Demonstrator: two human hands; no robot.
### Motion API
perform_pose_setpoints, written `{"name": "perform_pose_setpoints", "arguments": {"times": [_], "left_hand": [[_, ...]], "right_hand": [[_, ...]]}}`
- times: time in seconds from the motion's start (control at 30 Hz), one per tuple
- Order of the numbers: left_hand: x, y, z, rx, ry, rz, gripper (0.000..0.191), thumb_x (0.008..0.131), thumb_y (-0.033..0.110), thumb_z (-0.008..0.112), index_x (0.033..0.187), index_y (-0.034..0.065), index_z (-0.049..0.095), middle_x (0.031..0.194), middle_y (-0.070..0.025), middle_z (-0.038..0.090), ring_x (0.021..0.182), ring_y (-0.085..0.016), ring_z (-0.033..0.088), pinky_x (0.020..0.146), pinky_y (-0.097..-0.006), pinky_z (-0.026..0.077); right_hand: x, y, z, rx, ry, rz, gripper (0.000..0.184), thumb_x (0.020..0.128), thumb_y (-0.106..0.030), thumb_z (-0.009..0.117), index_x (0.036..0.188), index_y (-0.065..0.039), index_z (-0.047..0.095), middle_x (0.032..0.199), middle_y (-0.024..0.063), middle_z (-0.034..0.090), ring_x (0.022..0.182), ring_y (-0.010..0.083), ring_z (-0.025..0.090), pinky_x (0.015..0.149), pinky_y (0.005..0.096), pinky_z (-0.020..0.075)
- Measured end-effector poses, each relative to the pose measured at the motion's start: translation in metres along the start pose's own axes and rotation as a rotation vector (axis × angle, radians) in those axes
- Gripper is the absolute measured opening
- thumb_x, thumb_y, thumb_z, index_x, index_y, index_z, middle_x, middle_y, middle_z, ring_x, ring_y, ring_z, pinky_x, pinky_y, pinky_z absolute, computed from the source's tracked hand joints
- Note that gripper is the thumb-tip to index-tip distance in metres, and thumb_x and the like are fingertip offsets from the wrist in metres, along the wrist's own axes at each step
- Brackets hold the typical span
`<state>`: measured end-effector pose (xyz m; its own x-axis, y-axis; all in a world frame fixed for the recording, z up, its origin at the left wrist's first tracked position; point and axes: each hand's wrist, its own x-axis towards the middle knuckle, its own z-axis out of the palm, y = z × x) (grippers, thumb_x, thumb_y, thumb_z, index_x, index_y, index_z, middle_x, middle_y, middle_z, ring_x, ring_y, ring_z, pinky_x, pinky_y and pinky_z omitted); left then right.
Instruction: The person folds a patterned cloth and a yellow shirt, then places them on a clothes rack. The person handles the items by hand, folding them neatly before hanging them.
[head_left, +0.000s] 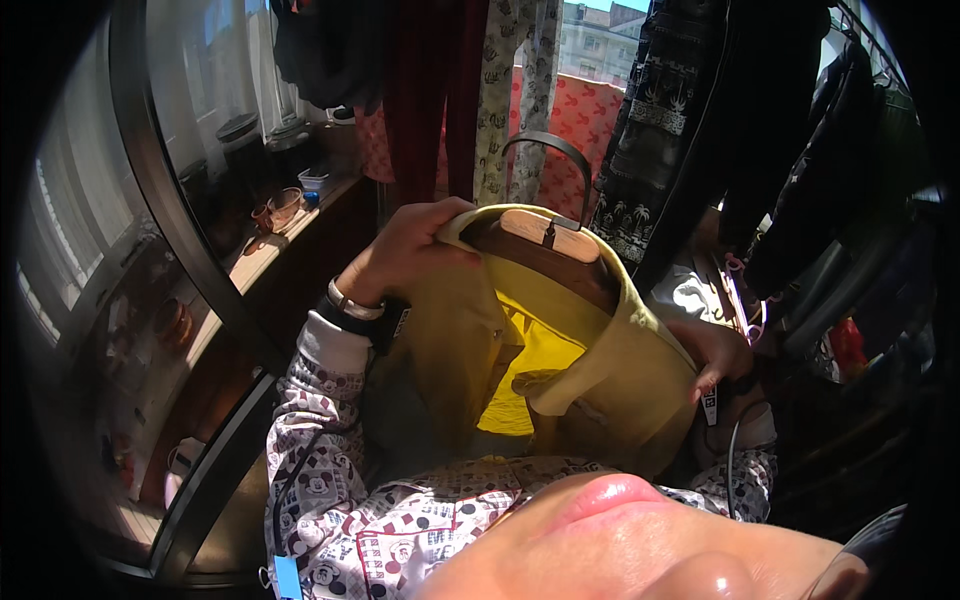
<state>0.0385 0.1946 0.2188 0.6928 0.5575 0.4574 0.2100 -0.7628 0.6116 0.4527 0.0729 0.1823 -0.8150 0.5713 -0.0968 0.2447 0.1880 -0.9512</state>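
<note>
A yellow collared shirt (536, 409) hangs in front of my chest on a wooden hanger (517, 229), its collar spread and its bright inside showing. The hanger's black hook (577, 154) rises free above the collar. My left hand (412, 247) grips the shirt beside the collar, at the shoulder. On the opposite shoulder, my right hand (716, 356) holds the cloth, its thumb on the near side and its other fingers mostly hidden. The shirt's lower part is in shadow.
Dark garments (750, 112) and patterned trousers (637, 135) hang ahead and to the right. At left stands a metal-framed glass door (187, 225). Clay pots (283, 208) and jars sit on a ledge (255, 262) beyond it. Pink hangers (742, 300) are at right.
</note>
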Motion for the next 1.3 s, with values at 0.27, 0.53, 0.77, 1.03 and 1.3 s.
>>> {"name": "perform_pose_setpoints", "arguments": {"times": [0.27, 0.53, 0.77, 1.03, 1.3], "left_hand": [[0.172, -0.066, -0.005, -0.159, -0.179, 0.310, 0.055, 0.086, 0.001, 0.072, 0.137, 0.0026, 0.051, 0.118, -0.0020, 0.061, 0.109, -0.008, 0.054, 0.094, -0.0266, 0.046], [0.303, -0.206, -0.015, -0.232, 0.442, -0.024, 0.067, 0.101, 0.045, 0.051, 0.147, -0.0017, 0.039, 0.143, -0.0219, 0.050, 0.132, -0.030, 0.049, 0.111, -0.0372, 0.036], [0.284, -0.364, -0.012, 0.220, 0.475, 0.168, 0.066, 0.101, 0.030, 0.057, 0.145, -0.0128, 0.033, 0.152, -0.0377, 0.026, 0.142, -0.048, 0.028, 0.115, -0.0497, 0.028], [0.195, -0.329, -0.008, -0.154, 0.417, 0.318, 0.071, 0.103, 0.020, 0.054, 0.153, -0.0082, 0.012, 0.152, -0.0305, 0.026, 0.136, -0.035, 0.042, 0.114, -0.0423, 0.031], [0.131, -0.305, -0.020, -0.034, 0.302, 0.192, 0.062, 0.097, 0.015, 0.058, 0.148, -0.0037, 0.027, 0.160, -0.0299, 0.012, 0.146, -0.040, 0.027, 0.117, -0.0464, 0.026]], "right_hand": [[-0.025, -0.012, 0.030, 0.378, 0.793, -0.263, 0.096, 0.057, -0.014, 0.087, 0.140, 0.004, 0.043, 0.128, 0.0086, 0.059, 0.118, 0.0163, 0.055, 0.102, 0.0296, 0.0419], [0.053, -0.084, 0.007, 0.294, 1.166, -0.555, 0.078, 0.061, -0.006, 0.071, 0.134, 0.008, 0.047, 0.117, 0.0122, 0.064, 0.105, 0.0185, 0.063, 0.092, 0.0286, 0.0488], [0.139, -0.185, -0.076, -0.018, 1.246, -0.590, 0.050, 0.079, -0.022, 0.064, 0.121, 0.004, 0.058, 0.109, 0.0110, 0.066, 0.094, 0.0164, 0.066, 0.086, 0.0285, 0.0521], [0.210, -0.281, -0.226, -1.365, 1.307, -0.560, 0.034, 0.095, -0.007, 0.061, 0.128, -0.004, 0.055, 0.117, 0.0048, 0.061, 0.104, 0.0110, 0.059, 0.088, 0.0258, 0.0478], [0.241, -0.316, -0.394, -0.545, 1.404, -0.657, 0.024, 0.096, -0.018, 0.059, 0.112, -0.001, 0.065, 0.102, 0.0062, 0.068, 0.090, 0.0206, 0.064, 0.083, 0.0321, 0.0515]]}}
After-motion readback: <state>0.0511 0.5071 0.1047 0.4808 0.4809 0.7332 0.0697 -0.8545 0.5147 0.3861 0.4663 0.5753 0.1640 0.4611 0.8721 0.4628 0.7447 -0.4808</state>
